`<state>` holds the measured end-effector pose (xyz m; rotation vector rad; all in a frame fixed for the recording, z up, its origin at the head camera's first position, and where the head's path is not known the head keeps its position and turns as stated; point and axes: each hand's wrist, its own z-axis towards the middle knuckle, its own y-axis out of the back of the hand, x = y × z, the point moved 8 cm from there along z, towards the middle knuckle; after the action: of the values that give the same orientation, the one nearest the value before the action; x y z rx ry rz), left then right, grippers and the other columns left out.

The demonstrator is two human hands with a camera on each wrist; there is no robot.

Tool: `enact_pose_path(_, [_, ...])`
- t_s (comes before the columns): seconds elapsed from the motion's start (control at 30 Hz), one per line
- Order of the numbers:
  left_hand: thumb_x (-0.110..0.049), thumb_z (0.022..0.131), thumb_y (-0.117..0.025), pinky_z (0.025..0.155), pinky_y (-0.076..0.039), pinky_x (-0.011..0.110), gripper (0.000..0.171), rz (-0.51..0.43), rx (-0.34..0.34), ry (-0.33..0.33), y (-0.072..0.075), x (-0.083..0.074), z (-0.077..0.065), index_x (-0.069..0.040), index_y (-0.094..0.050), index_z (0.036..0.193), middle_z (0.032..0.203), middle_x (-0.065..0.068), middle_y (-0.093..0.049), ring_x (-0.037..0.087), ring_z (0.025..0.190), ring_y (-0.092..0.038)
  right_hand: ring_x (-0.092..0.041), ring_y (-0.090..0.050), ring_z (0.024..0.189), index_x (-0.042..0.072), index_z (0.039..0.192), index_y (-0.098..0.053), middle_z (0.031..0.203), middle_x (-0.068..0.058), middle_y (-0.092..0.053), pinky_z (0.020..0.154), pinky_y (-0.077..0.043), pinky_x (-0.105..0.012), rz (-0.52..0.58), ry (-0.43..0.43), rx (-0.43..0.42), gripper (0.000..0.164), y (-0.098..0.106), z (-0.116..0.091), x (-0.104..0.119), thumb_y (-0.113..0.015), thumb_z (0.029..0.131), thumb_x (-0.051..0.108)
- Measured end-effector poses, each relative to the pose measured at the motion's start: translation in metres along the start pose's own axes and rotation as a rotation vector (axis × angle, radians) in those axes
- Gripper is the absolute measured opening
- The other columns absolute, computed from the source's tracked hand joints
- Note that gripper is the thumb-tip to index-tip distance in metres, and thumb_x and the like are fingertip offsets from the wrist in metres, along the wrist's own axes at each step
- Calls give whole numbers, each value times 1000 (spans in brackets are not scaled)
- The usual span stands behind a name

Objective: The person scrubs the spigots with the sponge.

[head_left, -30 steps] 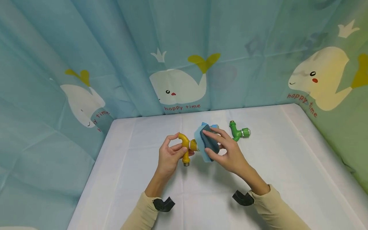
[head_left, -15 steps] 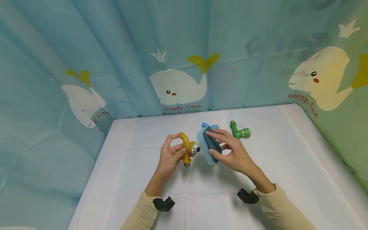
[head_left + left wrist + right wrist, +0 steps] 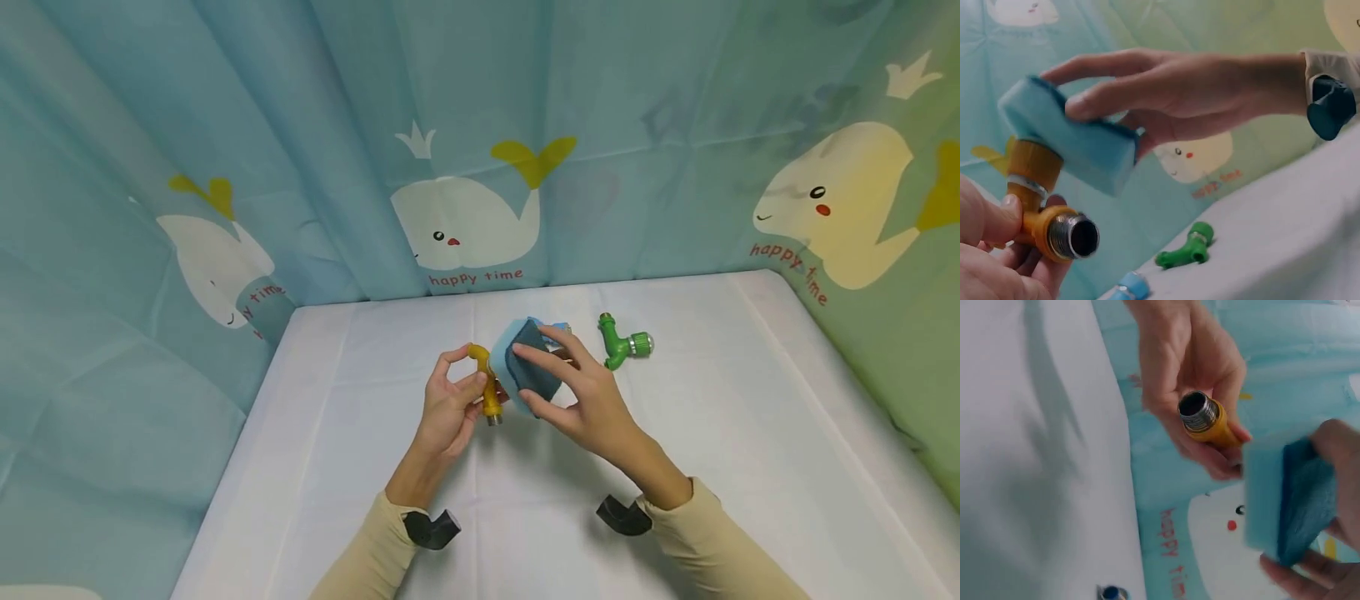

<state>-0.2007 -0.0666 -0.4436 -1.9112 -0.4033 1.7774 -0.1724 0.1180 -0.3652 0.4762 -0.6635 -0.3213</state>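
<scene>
My left hand [image 3: 448, 408] grips a yellow faucet [image 3: 491, 395] by its body, above the table. Its threaded metal inlet points down toward me, and its knob [image 3: 1035, 161] shows upright in the left wrist view. A two-layer sponge [image 3: 534, 375], light blue with a dark blue scouring side, is pinched between the thumb and fingers of my right hand [image 3: 592, 400]. The light blue face lies against the end of the yellow knob, covering it in the head view. In the right wrist view the sponge [image 3: 1263, 494] sits beside the faucet [image 3: 1210, 422].
Behind the sponge a blue faucet [image 3: 558, 328] lies on the white table [image 3: 375, 467], partly hidden. To its right is a green faucet [image 3: 619, 343] with a silver-ended knob. A whale-print curtain [image 3: 337, 200] surrounds the table at the back and sides.
The sponge first drew off to the right, baring the yellow faucet's silver knob end, then came back left onto it. The left hand keeps its grip and has tilted the faucet slightly.
</scene>
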Motion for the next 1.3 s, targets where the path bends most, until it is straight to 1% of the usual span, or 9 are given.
enact_pose_path(0.1, [13,99,-55,76,-63,38,50,94,-36,-52,6,-5,1,-2,-37,143,95,16,-75,24,75,-75,-32,-69,102,19,136,-67,143,-18,-54,74,-63,-46,-75,4,45,53,0,4,-1,-84,85,19])
enact_pose_path(0.2, [14,99,-55,77,-63,44,49,135,-43,-68,9,-6,1,-1,-39,143,93,17,-76,25,72,-76,-33,-68,107,20,136,-67,143,-16,-55,75,-63,-48,-72,-24,62,57,2,6,-5,-86,82,15])
enact_pose_path(0.4, [12,103,-48,85,-61,48,47,12,61,-27,1,-4,0,-4,-33,144,101,14,-75,25,82,-75,-32,-65,117,18,141,-63,146,-14,-54,83,-62,-46,44,-94,101,56,0,11,-9,-81,88,14])
enact_pose_path(0.6, [6,105,-49,93,-57,51,46,10,50,-42,-3,-6,3,-9,-33,146,115,14,-71,26,98,-74,-28,-70,105,19,152,-52,146,-14,-55,86,-61,-36,414,-368,149,59,-10,0,-23,-71,97,7])
enact_pose_path(0.77, [10,104,-47,92,-58,52,47,0,9,-36,0,-3,7,-8,-34,146,113,13,-71,24,100,-72,-34,-66,115,14,154,-49,150,-18,-51,91,-58,-33,578,-421,194,56,-16,-5,-19,-67,101,10])
enact_pose_path(0.9, [11,104,-44,87,-61,45,50,-3,95,-25,-6,-2,7,-8,-30,148,113,10,-73,22,97,-72,-35,-65,115,11,153,-49,149,-18,-52,89,-59,-34,592,-396,195,56,-13,-4,-21,-66,100,6])
enact_pose_path(1.03, [8,105,-47,83,-62,42,46,41,168,-51,-11,-6,5,-7,-32,146,111,9,-74,20,94,-73,-25,-68,107,11,151,-52,146,-14,-55,88,-60,-33,508,-352,263,55,-16,-5,-26,-68,99,6])
enact_pose_path(1.13, [3,105,-51,82,-63,42,42,81,209,-75,-11,-10,4,-4,-35,143,110,9,-75,22,92,-75,-21,-68,102,13,149,-56,142,-10,-59,87,-60,-33,440,-309,254,56,-9,-3,-26,-71,96,3])
enact_pose_path(1.3, [-6,102,-62,82,-62,39,49,154,277,-73,-9,-11,4,2,-38,143,109,11,-76,24,88,-76,-25,-61,120,19,146,-59,151,-7,-52,87,-59,-35,321,-222,337,53,-3,5,-21,-72,96,10])
